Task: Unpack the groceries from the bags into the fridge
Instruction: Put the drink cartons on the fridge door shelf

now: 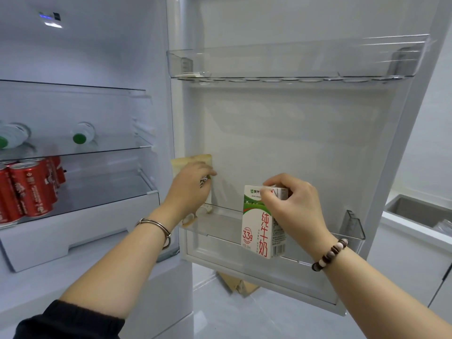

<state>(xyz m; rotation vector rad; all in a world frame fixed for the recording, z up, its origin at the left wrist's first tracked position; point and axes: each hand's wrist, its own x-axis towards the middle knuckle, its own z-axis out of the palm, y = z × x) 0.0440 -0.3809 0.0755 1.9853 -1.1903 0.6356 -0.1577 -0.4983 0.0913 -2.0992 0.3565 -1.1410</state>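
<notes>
The fridge stands open with its door swung to the right. My right hand [292, 206] grips the top of a white, green and red milk carton [261, 228], which is upright at the front rail of the lower door shelf [318, 245]. My left hand [189, 189] holds a beige carton [193, 160] at the left end of the same shelf; most of that carton is hidden by the hand. A brown paper bag [241, 285] shows on the floor under the door.
Red cans [27, 189] fill the left of a glass shelf, and green-capped bottles [82, 135] lie on the shelf above. The upper door shelf [293, 67] is clear plastic. A counter with a sink [415, 211] is at the right.
</notes>
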